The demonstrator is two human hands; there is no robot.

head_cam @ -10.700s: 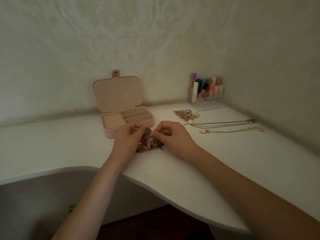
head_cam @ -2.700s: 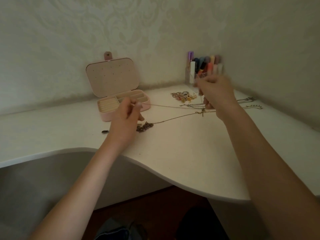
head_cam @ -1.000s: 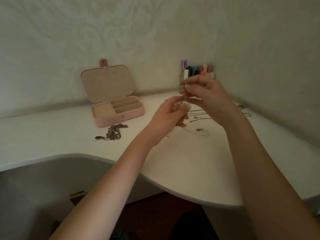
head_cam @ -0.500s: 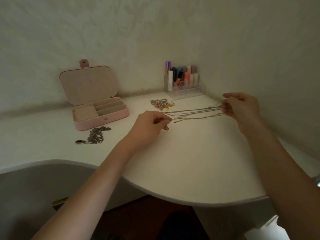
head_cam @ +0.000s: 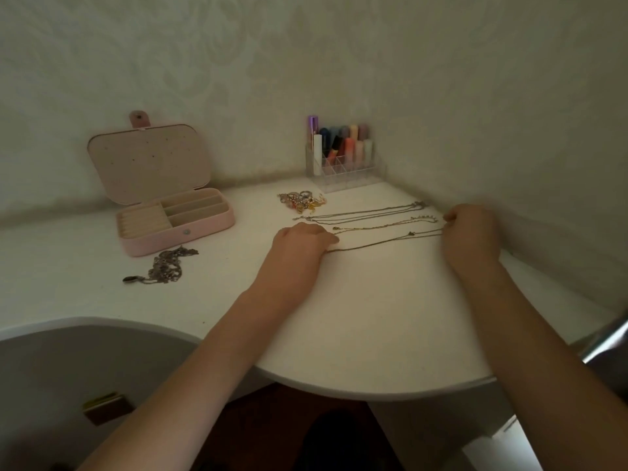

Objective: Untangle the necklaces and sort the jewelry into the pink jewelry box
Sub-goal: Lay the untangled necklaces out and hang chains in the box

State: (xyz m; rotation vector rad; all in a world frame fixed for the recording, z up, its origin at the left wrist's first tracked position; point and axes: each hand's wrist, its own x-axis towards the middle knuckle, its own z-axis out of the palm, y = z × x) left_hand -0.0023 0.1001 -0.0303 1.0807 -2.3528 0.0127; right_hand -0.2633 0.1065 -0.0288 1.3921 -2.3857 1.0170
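- Head view looks down on a white table [head_cam: 356, 334] with both forearms reaching out over it.
- Left hand [head_cam: 299, 246] lies knuckles-up on the tabletop, fingers curled over one end of a thin chain [head_cam: 384, 243]; the fingertips are hidden, so whether they pinch it or only rest on it cannot be told.
- Right hand [head_cam: 469, 232] sits at the chain's other end, fingers curled under — it seems to pinch the chain, though the grip itself is out of sight.
- That chain runs nearly straight between the two hands, lying on the table.
- Just beyond it, between the hands, lies a gold chain [head_cam: 384, 226], and past that a pair of silver chains [head_cam: 363, 212], all stretched out roughly parallel.
- Beyond the left hand's fingertips sits a small heap of rings and charms [head_cam: 300, 201].
- Pink jewelry box [head_cam: 176, 219] stands open, well out to the left of the left hand, its lid upright toward the wall and its compartments showing.
- Tangled dark necklaces [head_cam: 164, 266] lie in a clump just in front of the box — on the near side, to the left of the left forearm.
- Clear organizer [head_cam: 346, 171] with coloured tubes stands farther back, against the wall, between the two hands' lines.
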